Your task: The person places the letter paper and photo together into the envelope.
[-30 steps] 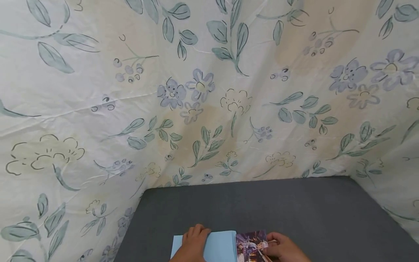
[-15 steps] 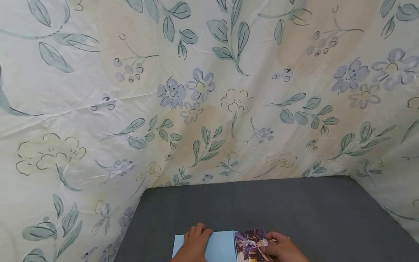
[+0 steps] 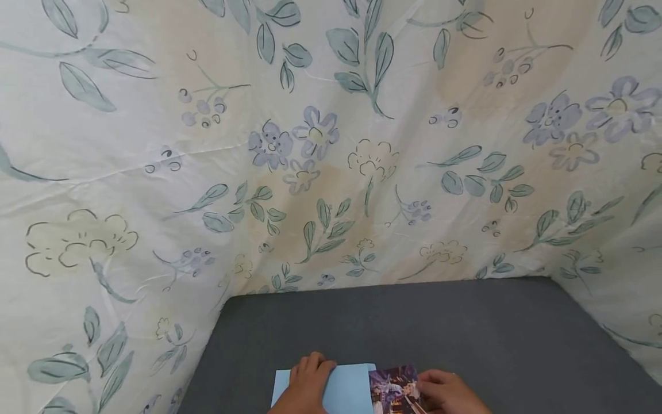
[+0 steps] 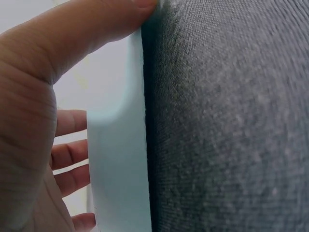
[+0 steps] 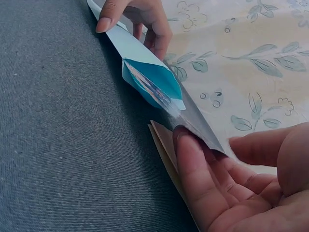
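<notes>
A light blue envelope (image 3: pixel 351 385) lies at the front of the dark grey table. My left hand (image 3: pixel 307 382) grips it toward its left end, thumb on one edge and fingers on the opposite side in the left wrist view. In the right wrist view, the envelope's mouth (image 5: pixel 154 72) gapes, with one end of a glossy picture card (image 5: pixel 198 125) inside. That card (image 3: pixel 393 388) shows a purple, colourful printed scene. My right hand (image 3: pixel 447 394) pinches its outer end between thumb and fingers.
Beneath my right hand, a folded brownish paper or card (image 5: pixel 164 140) lies on the table. The grey table (image 3: pixel 414 322) extends back to a floral cloth (image 3: pixel 331 172) that hangs behind it and at both sides.
The picture card and my right hand have shifted slightly left, bringing the card a little farther into the envelope. My left hand stays nearly where it was on the envelope.
</notes>
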The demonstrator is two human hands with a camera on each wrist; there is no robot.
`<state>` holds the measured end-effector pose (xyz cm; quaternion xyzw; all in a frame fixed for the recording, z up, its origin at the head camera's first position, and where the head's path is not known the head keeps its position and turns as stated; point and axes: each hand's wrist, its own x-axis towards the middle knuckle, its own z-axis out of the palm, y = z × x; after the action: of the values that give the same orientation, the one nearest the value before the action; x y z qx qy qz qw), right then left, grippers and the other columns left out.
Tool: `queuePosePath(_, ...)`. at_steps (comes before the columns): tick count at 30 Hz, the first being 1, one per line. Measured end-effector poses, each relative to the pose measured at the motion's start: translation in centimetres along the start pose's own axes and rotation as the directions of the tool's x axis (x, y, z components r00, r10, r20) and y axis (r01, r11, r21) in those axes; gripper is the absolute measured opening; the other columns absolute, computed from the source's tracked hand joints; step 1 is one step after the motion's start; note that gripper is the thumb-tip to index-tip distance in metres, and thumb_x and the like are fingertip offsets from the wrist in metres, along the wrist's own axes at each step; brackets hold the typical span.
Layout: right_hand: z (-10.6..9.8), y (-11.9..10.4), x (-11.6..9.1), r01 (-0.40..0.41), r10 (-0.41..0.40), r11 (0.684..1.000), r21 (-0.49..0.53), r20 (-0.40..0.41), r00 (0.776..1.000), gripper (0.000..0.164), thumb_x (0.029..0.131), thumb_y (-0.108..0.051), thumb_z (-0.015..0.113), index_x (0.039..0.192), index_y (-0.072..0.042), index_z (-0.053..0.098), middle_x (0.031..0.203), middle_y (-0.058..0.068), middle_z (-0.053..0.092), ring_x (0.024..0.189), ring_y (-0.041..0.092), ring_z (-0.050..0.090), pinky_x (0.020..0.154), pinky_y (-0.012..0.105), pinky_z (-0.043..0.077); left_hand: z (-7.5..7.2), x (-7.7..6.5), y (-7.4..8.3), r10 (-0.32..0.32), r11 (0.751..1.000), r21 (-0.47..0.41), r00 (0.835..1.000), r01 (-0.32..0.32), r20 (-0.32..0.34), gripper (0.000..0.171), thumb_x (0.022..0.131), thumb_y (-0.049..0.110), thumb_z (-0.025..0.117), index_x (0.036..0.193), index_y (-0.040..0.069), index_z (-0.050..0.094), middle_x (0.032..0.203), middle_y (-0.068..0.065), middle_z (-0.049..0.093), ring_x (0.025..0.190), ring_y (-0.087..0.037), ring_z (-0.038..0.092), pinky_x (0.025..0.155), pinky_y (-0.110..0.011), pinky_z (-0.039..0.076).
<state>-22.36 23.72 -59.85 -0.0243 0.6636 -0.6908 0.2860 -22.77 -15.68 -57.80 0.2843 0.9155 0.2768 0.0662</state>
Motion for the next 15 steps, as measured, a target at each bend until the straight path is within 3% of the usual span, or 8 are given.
queuePosePath(5, -0.8, 1.8, 0.9, -0.004, 0.004, 0.999, 0.039, 0.004, 1.000, 0.038, 0.108, -0.023, 0.071, 0.133, 0.005, 0.067, 0.098, 0.012, 0.066, 0.077, 0.019, 0.057, 0.075, 0.044, 0.053, 0.4, 0.0, -0.1, 0.038, 0.999, 0.027, 0.999, -0.038, -0.021, 0.103, 0.080, 0.079, 0.084, 0.150, 0.008, 0.056, 0.127, 0.002, 0.041, 0.104, -0.012, 0.035, 0.089, -0.055, 0.038)
queuePosePath(8, 0.1, 1.2, 0.5, -0.011, 0.010, 0.999, 0.039, 0.008, 1.000, 0.039, 0.108, -0.022, 0.070, 0.134, 0.007, 0.063, 0.097, 0.011, 0.062, 0.076, 0.020, 0.053, 0.076, 0.045, 0.051, 0.2, 0.0, 0.5, 0.030, 0.999, 0.035, 0.999, -0.029, -0.013, 0.103, 0.079, 0.075, 0.087, 0.150, 0.007, 0.056, 0.128, 0.003, 0.041, 0.105, -0.011, 0.035, 0.090, -0.052, 0.038)
queuePosePath(10, -0.6, 2.3, 1.3, -0.018, 0.014, 0.996, 0.082, 0.051, 0.999, 0.041, 0.107, -0.024, 0.072, 0.134, 0.005, 0.062, 0.095, 0.010, 0.061, 0.075, 0.020, 0.051, 0.075, 0.045, 0.052, -0.1, -0.1, 0.9, 0.023, 0.999, 0.044, 1.000, -0.023, 0.002, 0.103, 0.080, 0.072, 0.089, 0.151, 0.005, 0.056, 0.128, 0.002, 0.041, 0.105, -0.011, 0.035, 0.090, -0.051, 0.037)
queuePosePath(15, 0.0, 2.6, 1.5, -0.032, 0.026, 0.995, 0.098, 0.066, 0.997, 0.032, 0.108, -0.020, 0.069, 0.130, 0.002, 0.062, 0.092, 0.008, 0.059, 0.074, 0.020, 0.050, 0.075, 0.046, 0.052, 0.0, 0.1, 0.6, 0.026, 0.999, 0.045, 0.999, -0.027, 0.023, 0.103, 0.080, 0.075, 0.087, 0.151, 0.006, 0.056, 0.128, 0.002, 0.041, 0.106, -0.011, 0.035, 0.089, -0.051, 0.037)
